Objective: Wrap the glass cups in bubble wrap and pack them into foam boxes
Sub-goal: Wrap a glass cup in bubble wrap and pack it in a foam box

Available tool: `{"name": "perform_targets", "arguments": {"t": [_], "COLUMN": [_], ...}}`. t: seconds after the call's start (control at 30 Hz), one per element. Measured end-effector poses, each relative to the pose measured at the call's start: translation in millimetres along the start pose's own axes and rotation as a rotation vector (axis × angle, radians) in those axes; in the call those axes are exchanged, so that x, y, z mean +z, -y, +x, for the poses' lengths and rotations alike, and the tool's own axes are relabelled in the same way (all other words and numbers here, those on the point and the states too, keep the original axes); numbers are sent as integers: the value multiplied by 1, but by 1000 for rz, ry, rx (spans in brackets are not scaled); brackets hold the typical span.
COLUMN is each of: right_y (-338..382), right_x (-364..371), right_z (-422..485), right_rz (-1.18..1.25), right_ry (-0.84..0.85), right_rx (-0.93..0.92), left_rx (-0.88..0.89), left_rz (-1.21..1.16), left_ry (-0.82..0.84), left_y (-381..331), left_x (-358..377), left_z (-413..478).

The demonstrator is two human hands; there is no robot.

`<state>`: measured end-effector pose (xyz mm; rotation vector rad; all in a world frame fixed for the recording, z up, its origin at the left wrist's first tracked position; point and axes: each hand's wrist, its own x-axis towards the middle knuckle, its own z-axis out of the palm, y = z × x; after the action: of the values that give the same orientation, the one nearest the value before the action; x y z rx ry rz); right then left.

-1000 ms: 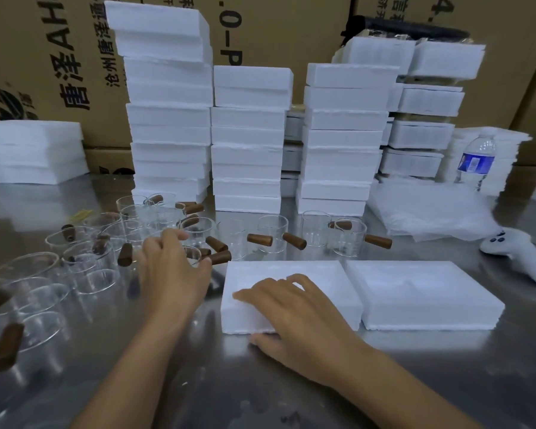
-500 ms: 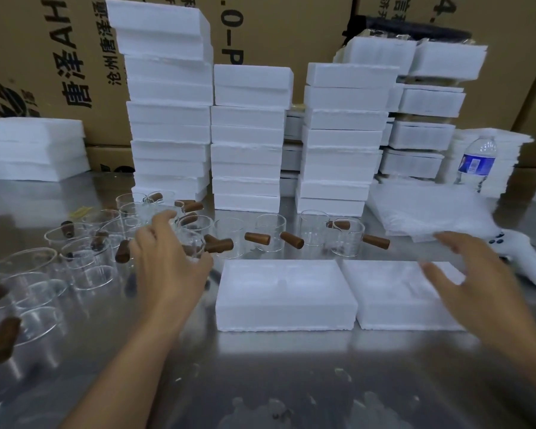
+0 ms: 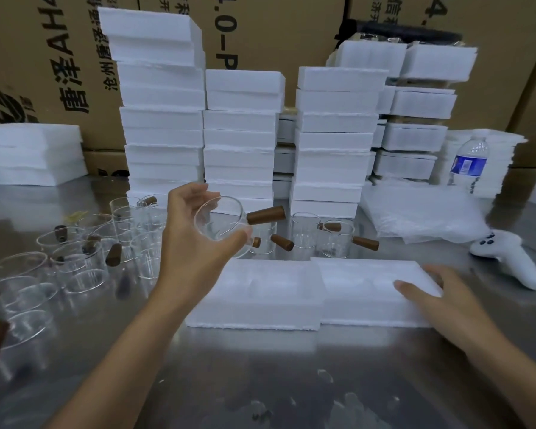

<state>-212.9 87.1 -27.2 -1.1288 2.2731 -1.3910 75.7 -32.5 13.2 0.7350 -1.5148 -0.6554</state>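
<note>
The left hand (image 3: 195, 233) is raised above the steel table (image 3: 260, 382), with fingers and thumb curled round a glass cup (image 3: 220, 222). The cup is tilted with its mouth towards the camera, and its brown wooden handle (image 3: 265, 214) points right. Below it, two open foam boxes lie side by side and touching. The left foam box (image 3: 260, 292) has moulded hollows facing up, showing bare white foam. The right foam box (image 3: 362, 286) has the right hand (image 3: 440, 295) resting on its right end, grasping nothing, with the fingers relaxed and the thumb on top. A row of cups (image 3: 334, 236) stands just behind the boxes, and more cups (image 3: 75, 261) crowd the table on the left. The pile of bubble wrap (image 3: 421, 212) lies far right, near a white controller (image 3: 508, 261) and a water bottle (image 3: 469, 164). Stacks of closed foam boxes (image 3: 239, 134) stand against cardboard cartons (image 3: 44, 57)
</note>
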Motion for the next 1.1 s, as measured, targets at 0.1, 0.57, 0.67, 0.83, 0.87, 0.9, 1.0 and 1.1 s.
{"name": "perform_targets", "arguments": {"t": [0.1,0.57,0.67,0.83,0.87,0.9,1.0,1.1], "right_y": [10,103,109,100,98,97,95,95], "right_x": [16,45,55,60,59,58,56,57], "right_z": [-3,11,12,18,20,23,30,36], "right_rz": [31,415,507,559,583,609,668,702], "right_ry": [49,198,296,308,297,289,311,417], "right_rx": [-5,-449,-466,-363,-316,-273,-182,-143], "left_rx": [-7,-134,-201,-352,-399,-445,-573,-635], "left_rz": [-38,-127,-193,-276,-309,-341,-480,-635], "left_ry": [47,256,248,253,276,304,414,455], "left_y": [-10,-14,-17,-13,-10,-6,4,9], "left_x": [6,57,68,73,73,73,73,73], "left_z": [3,16,16,10,8,5,2,4]}}
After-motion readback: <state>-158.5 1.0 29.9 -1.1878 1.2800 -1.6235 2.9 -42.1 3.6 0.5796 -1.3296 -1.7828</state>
